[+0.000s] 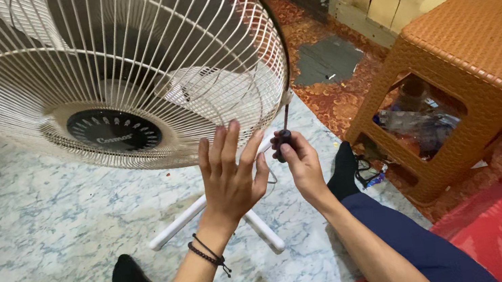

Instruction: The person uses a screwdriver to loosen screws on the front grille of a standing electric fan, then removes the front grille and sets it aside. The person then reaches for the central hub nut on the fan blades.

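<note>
Two hands are at work under one white fan (pixel 109 76). Your left hand (pixel 230 179) is spread open, fingers splayed, its fingertips against the lower edge of the wire grille and gripping nothing. Your right hand (pixel 299 160) is closed around one dark-handled screwdriver (pixel 285 129), whose tip points up to the grille's rim. One orange plastic stool (pixel 480 73) stands to your right on the floor, well apart from the fan.

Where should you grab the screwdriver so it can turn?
Grip the screwdriver by its thick dark handle at the bottom, coming from below, as the right hand does. The thin metal shaft points up to the fan guard rim, so it is probably best left free.
</note>
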